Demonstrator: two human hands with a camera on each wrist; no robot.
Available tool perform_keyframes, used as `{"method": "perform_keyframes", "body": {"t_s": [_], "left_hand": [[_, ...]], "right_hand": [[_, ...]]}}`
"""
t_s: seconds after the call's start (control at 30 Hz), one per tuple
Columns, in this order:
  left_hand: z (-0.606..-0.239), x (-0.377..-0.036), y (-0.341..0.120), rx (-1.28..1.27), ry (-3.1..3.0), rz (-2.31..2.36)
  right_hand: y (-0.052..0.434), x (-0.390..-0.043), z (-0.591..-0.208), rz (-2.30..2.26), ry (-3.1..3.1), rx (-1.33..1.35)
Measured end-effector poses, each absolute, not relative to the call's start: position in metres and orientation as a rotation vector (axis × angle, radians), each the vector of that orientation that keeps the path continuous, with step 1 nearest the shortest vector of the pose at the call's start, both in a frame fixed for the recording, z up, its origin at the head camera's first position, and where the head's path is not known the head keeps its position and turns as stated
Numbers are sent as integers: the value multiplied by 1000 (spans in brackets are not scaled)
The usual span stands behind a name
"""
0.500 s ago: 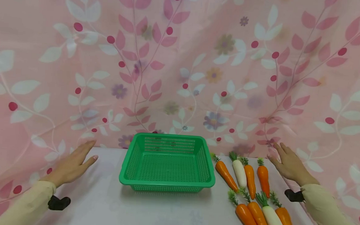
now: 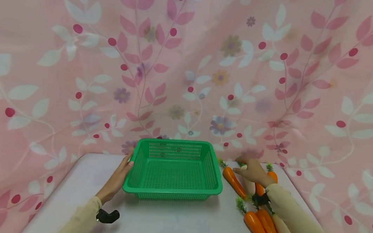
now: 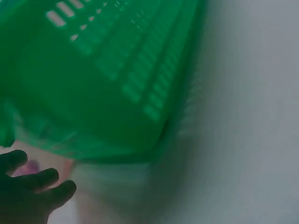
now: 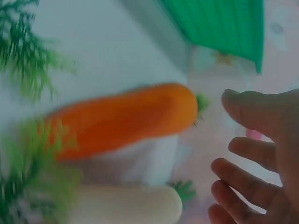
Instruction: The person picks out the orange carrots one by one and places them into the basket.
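Observation:
My left hand (image 2: 116, 180) is at the left side of a green plastic basket (image 2: 172, 190), its thumb by the rim. In the left wrist view, its fingers (image 3: 39, 179) are spread beside the blurred basket wall. On the right, my right hand (image 2: 255, 172) hovers over the back row of vegetables, partly covering a white radish (image 2: 249, 187) and a carrot (image 2: 259, 189). Just left of it lies another carrot (image 2: 233, 182). From the right wrist, the thumb and fingers show apart with nothing between them, near the leafy ends of a carrot (image 4: 131, 119) and a radish (image 4: 126, 204).
A front row holds two carrots (image 2: 256, 226) and a white radish (image 2: 284, 231), partly hidden by the right sleeve. One more carrot (image 2: 272, 176) lies at the back right. The white table (image 2: 168, 221) ends at a pink floral curtain (image 2: 189, 67).
My left hand has moved right to the basket's left side. My right hand has moved left and down from the table's right edge to over the back-row vegetables.

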State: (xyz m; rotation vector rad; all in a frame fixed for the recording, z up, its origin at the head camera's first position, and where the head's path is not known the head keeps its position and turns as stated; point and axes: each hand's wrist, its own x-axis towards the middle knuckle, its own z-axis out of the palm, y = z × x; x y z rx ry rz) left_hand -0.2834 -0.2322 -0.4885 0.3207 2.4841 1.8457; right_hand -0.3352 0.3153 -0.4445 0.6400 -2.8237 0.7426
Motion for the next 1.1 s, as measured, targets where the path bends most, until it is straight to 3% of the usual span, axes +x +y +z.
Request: {"method": "perform_keyframes", "body": {"t_s": [0.23, 1.1], "left_hand": [[-508, -288, -223, 392, 2028, 2246], [-530, -289, -217, 345, 2370, 2300]], "right_hand": [[288, -339, -458, 756, -2989, 644], [267, -363, -468, 709, -3155, 223]]}}
